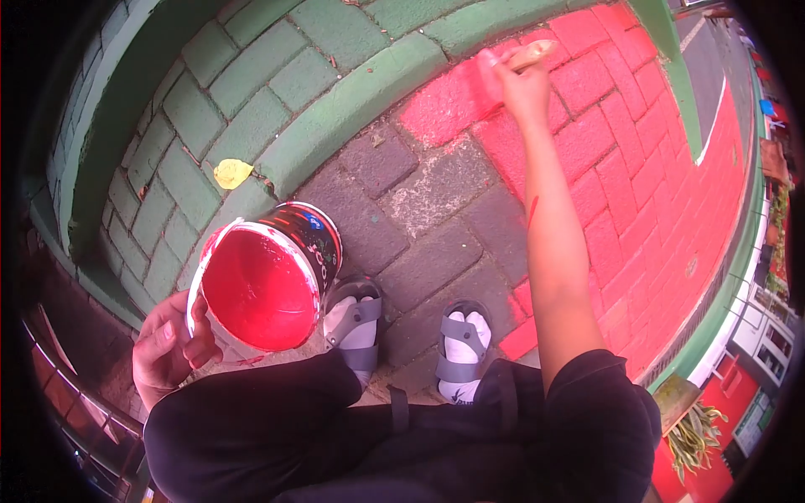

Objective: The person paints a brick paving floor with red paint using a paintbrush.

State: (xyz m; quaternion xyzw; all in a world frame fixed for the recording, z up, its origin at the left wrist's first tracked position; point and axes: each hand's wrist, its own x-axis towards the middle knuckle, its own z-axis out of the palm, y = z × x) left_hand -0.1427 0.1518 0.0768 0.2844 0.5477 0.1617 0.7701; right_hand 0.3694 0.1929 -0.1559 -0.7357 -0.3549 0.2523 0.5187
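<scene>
My left hand is closed around the white handle of a paint bucket. The dark-labelled paint bucket is tilted with its mouth toward me, and red paint coats its inside. At the far end of my outstretched arm, my right hand grips a paintbrush by its pale handle. The bristle end is smeared by motion over wet red paving beside the green curb. A red streak marks my right forearm.
Unpainted grey pavers lie between my sandalled feet and the red area. A green curb borders green paving holding a yellow leaf. Red paving spreads right, with a potted plant at lower right.
</scene>
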